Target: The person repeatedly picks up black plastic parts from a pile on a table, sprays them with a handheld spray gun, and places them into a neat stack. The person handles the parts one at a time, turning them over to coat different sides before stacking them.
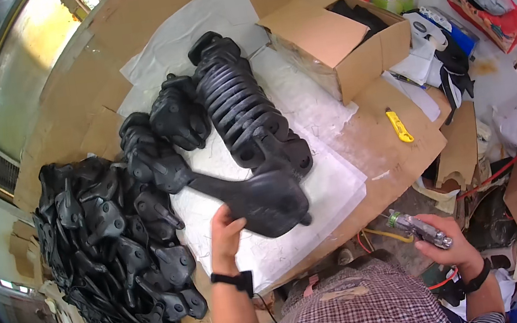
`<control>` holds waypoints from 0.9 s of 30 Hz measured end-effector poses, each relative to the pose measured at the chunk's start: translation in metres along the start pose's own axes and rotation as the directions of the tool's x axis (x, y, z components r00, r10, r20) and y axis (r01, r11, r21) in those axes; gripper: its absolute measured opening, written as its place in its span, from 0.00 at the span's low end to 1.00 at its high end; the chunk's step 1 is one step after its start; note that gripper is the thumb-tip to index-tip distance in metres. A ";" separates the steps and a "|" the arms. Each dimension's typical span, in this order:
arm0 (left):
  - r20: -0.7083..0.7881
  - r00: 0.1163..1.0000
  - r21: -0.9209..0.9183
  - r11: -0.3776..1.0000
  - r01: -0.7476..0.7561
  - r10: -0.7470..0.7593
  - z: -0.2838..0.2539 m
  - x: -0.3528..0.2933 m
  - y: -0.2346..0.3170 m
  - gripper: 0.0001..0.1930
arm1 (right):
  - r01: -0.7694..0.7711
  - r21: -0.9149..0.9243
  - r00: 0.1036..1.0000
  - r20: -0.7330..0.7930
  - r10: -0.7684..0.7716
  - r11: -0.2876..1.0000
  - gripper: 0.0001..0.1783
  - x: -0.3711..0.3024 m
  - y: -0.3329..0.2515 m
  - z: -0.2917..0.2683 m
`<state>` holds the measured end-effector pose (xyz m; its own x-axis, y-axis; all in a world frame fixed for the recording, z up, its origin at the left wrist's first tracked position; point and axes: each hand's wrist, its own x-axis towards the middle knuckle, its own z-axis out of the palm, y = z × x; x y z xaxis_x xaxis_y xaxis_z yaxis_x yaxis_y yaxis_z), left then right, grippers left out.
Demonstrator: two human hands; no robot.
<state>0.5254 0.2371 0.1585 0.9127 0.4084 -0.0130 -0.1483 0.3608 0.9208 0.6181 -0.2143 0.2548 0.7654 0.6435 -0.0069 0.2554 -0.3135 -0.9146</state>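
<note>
My left hand (224, 237) grips the lower edge of a black molded part (271, 203), thumb showing on its face. The part has a broad rounded body and a narrow arm reaching up and left, held over white paper (337, 193) on the table. At the lower right, past the table's front edge, my right hand (447, 240) is wrapped round a silver handheld tool (431, 232) with a green collar and a thin tip pointing left. Beyond the held part, a long row of similar black parts (238, 94) stands stacked face to face, with a shorter stack (178, 116) beside it.
A big heap of loose black parts (111, 250) covers the table's left side. An open cardboard box (369, 54) stands at the back right. A yellow utility knife (399, 126) lies on the cardboard table cover (371, 158). A yellow hose (386, 234) hangs near the tool.
</note>
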 end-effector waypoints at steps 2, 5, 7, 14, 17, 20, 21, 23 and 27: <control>-0.022 0.999 0.115 0.992 0.046 -0.044 0.010 0.028 -0.039 0.20 | -0.032 0.035 0.999 -0.035 0.034 0.999 0.26 -0.002 0.001 -0.002; -0.094 0.993 0.239 0.967 0.087 -0.066 0.034 0.067 -0.054 0.19 | -0.027 0.067 0.997 -0.077 0.032 0.997 0.26 -0.005 -0.002 -0.007; -0.118 0.990 0.297 0.948 0.113 -0.081 0.046 0.080 -0.053 0.21 | -0.013 0.061 0.997 -0.075 0.018 0.998 0.27 -0.010 0.001 -0.007; -0.136 0.986 0.372 0.918 0.139 -0.095 0.059 0.091 -0.064 0.29 | -0.025 0.088 0.999 -0.032 0.028 0.996 0.28 -0.017 0.008 0.000; -0.107 0.991 0.401 0.908 0.119 -0.083 0.073 0.082 -0.054 0.27 | -0.053 0.063 0.998 0.028 0.051 0.997 0.28 -0.013 0.012 0.004; -0.003 1.000 0.501 0.865 0.019 -0.020 0.078 0.054 -0.038 0.27 | -0.066 0.014 0.996 0.062 0.065 0.998 0.29 -0.006 0.023 0.009; 0.003 1.000 0.461 0.887 0.022 -0.026 0.076 0.041 -0.027 0.27 | -0.072 -0.007 0.995 0.064 0.072 0.997 0.29 -0.006 0.025 0.010; -0.041 0.999 0.381 0.924 -0.016 0.035 0.053 0.013 -0.008 0.27 | -0.031 0.009 0.999 0.037 0.031 0.999 0.28 0.002 0.004 0.008; -0.152 0.984 0.270 0.961 -0.052 0.096 0.013 -0.027 0.047 0.37 | 0.190 0.079 0.977 -0.117 -0.180 0.979 0.25 0.007 -0.037 -0.001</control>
<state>0.4992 0.2322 0.2067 0.8259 0.5636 0.0167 -0.0876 0.0991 0.9912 0.6148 -0.1984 0.2888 0.7706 0.6035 0.2048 0.3483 -0.1296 -0.9284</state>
